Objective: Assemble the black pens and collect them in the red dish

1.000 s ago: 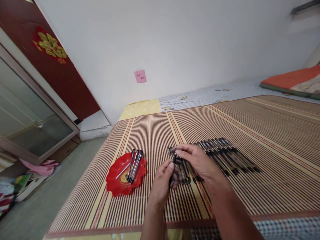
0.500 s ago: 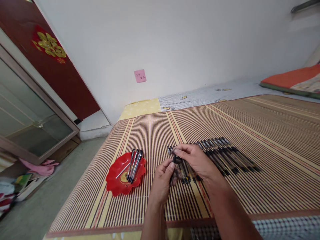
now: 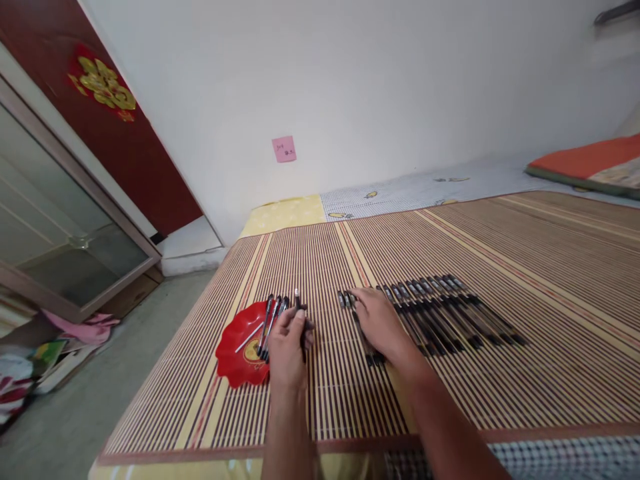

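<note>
My left hand (image 3: 287, 343) is closed around a black pen (image 3: 298, 302), held upright with its pale tip pointing up, just right of the red scalloped plate (image 3: 231, 363). Several clear-barrelled pens (image 3: 271, 320) and a thin white stick (image 3: 249, 337) lie in that plate, partly behind the hand. My right hand (image 3: 379, 323) rests low over a row of black pens (image 3: 450, 320) on the mat. Its fingers pinch at a small black pen cap (image 3: 354, 297) at the row's left end; the hand hides part of the row.
A striped bamboo mat (image 3: 310, 260) covers the bed, up to the white wall (image 3: 380, 87) with its pink note (image 3: 284, 149). An orange folded quilt (image 3: 585, 157) lies at the far right. A glass-panelled door (image 3: 65, 220) and floor clutter (image 3: 65, 353) are at the left.
My hands have separated. The left one has moved left with the pen, towards the red plate, while the right has come down onto the left end of the row.
</note>
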Action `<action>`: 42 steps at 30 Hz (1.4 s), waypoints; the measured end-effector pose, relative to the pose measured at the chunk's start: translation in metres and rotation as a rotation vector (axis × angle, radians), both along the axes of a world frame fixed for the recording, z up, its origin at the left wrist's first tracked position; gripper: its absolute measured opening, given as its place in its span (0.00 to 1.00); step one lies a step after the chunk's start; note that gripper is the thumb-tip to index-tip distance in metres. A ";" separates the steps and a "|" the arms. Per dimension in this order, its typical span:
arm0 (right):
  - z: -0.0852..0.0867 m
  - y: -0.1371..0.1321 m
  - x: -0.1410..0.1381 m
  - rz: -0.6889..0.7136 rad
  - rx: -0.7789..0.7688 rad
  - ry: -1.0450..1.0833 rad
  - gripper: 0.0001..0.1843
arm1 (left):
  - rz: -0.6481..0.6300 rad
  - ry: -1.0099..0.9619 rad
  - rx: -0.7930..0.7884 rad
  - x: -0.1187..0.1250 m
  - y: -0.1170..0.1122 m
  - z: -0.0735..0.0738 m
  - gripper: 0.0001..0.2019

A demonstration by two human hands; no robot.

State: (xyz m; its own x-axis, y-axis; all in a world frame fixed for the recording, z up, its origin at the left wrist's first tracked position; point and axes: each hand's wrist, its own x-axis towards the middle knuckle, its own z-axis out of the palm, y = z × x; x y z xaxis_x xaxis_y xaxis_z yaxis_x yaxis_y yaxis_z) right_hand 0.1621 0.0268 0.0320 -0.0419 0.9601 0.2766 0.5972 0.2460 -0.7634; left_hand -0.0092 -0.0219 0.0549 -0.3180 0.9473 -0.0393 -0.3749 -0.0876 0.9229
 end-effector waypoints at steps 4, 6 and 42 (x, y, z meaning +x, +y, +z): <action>-0.020 0.004 -0.021 0.019 0.001 -0.434 0.27 | 0.076 -0.096 -0.004 -0.006 0.001 0.001 0.22; -0.023 0.004 -0.030 0.052 -0.030 -0.516 0.26 | 0.049 -0.098 -0.002 -0.003 0.001 0.000 0.22; 0.003 -0.007 -0.035 0.079 -0.097 0.196 0.07 | -0.210 0.086 0.005 -0.008 -0.001 -0.007 0.15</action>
